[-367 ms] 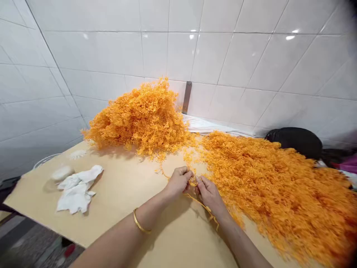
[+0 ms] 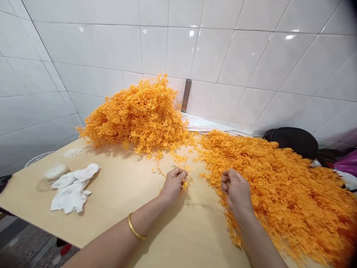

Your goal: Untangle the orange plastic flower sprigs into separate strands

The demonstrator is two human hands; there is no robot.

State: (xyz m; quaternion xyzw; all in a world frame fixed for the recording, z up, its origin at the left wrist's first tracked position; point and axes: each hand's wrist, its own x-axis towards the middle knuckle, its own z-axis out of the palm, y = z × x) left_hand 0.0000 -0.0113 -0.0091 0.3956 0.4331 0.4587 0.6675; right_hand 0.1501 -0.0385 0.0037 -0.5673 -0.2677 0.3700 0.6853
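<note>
My left hand (image 2: 174,183), a gold bangle on its wrist, is curled closed at the middle of the tan board (image 2: 117,208), pinching a small orange plastic sprig (image 2: 184,184). My right hand (image 2: 236,190) is closed in a loose fist, raised over the near edge of the big spread of orange plastic sprigs (image 2: 281,190) on the right; what its fingers hold is hidden. A taller heap of the same orange sprigs (image 2: 136,115) sits at the back left, against the tiled wall.
A crumpled white cloth (image 2: 73,188) lies on the board's left side, with a small white round piece (image 2: 56,171) and a white flower-shaped piece (image 2: 71,152) behind it. A black rounded object (image 2: 292,140) sits at the back right. White tiled walls close in the back and left.
My hands were together, working one orange sprig. Now they are apart: the right hand has moved right to the big spread, the left stays with a piece pinched.
</note>
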